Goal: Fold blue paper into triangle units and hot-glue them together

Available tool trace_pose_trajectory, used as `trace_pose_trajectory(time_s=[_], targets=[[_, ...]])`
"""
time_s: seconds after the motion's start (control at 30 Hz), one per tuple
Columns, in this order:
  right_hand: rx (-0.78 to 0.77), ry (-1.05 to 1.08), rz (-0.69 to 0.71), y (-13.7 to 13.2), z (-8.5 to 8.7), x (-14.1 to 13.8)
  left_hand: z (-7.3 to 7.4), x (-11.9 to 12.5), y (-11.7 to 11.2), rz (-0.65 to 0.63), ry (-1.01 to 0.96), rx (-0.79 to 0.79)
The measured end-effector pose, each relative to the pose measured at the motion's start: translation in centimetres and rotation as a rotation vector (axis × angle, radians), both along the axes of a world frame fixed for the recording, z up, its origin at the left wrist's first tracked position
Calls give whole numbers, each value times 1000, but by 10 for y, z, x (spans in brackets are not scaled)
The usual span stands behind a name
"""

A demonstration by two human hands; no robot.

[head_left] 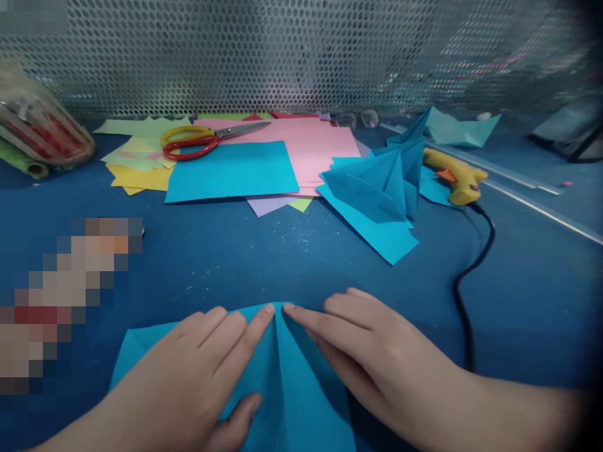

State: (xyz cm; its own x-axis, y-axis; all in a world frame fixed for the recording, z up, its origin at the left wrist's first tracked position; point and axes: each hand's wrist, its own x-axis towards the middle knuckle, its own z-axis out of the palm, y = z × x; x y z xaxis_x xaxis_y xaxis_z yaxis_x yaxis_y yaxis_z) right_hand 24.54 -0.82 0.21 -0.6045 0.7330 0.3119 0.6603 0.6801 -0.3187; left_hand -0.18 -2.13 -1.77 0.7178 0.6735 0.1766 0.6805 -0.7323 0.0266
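Observation:
A sheet of blue paper point(320, 402) lies in front of me, with a crease running up its middle to the top edge. My left hand point(202, 358) rests on its left part. Its index fingertip presses beside the top of the crease, the thumb stands apart, and the other fingers are bent. My right hand point(372, 351) comes in from the right, index finger stretched out to the top edge just across the crease. The rest of its fingers are bent, and its thumb side is partly hidden. Neither hand pinches the paper visibly.
Scissors point(217, 138) lie on a flat blue sheet point(235, 172) over pink paper point(320, 147). Folded blue paper pieces point(377, 182) sit right of them, beside a yellow glue gun point(456, 179) with a black cord point(464, 282). A plastic jar point(47, 119) stands left. Perforated metal point(282, 56) rises behind.

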Motion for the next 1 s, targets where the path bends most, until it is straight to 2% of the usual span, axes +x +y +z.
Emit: trace_pose_trajectory(time_s=[0.27, 0.6, 0.73, 0.87, 1.0], targets=[[0, -24, 25, -1, -1, 2, -6, -4, 0, -31, -64, -7], [-16, -8, 31, -1, -1, 2, -7, -2, -3, -9, -38, 15], [24, -33, 60, 2, -4, 5, -2, -1, -1, 26, -14, -31], [134, -73, 92, 17, -6, 11, 10, -7, 11, -51, -13, -98], [122, -66, 84, 30, -5, 11, 18, -11, 20, -30, -6, -117]])
